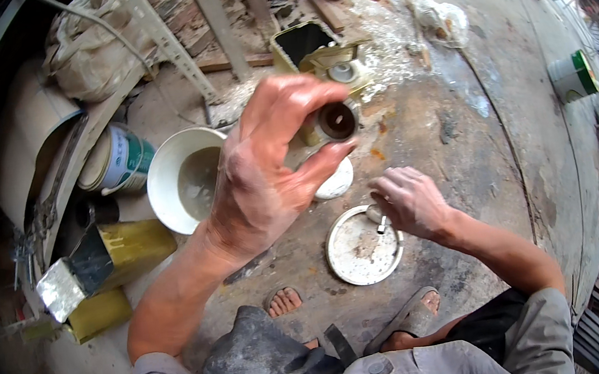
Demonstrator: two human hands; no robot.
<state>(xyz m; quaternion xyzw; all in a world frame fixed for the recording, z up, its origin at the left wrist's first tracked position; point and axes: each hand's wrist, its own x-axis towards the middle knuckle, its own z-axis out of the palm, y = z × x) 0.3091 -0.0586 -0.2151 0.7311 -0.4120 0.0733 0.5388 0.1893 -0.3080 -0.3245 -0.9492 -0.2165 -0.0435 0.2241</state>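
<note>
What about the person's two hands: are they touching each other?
Apart. The head view shows floor in a clear gap between the left hand, further up, and the right hand.

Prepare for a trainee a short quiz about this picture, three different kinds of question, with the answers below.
1. Which hand is nearer to the round white lid by the person's feet?
2. True or false: the white bucket stands left of that lid.
3. The cover of the pail at far right is: A) red; B) green; C) blue.

Key: 1. The right hand. 2. True. 3. B.
</note>
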